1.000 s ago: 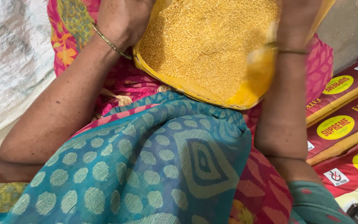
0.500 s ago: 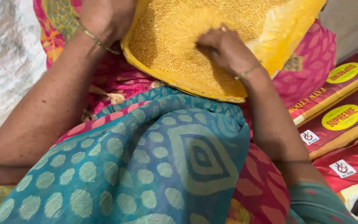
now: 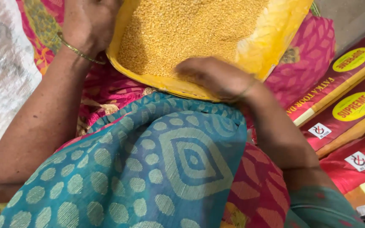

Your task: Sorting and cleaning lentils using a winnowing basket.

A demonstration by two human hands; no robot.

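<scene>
A wide yellow tray (image 3: 271, 38) rests on my lap, filled with small yellow split lentils (image 3: 186, 29). My left hand (image 3: 87, 23), with a thin gold bangle at the wrist, grips the tray's left rim. My right hand (image 3: 216, 78) lies on the near edge of the tray with its fingers down among the lentils; it is blurred, so I cannot see whether it holds any grains. A teal patterned cloth (image 3: 157, 160) covers my lap below the tray, over pink printed fabric (image 3: 309, 55).
Red and yellow printed sacks (image 3: 351, 105) lie flat at the right. A white woven sheet (image 3: 3, 76) lies at the left. A grey wall or floor strip (image 3: 351, 17) shows at the top right.
My right hand left the tray's right rim, came onto the lentils and slid toward the near edge. The tray has tilted and shifted up in view. My left hand keeps its grip.
</scene>
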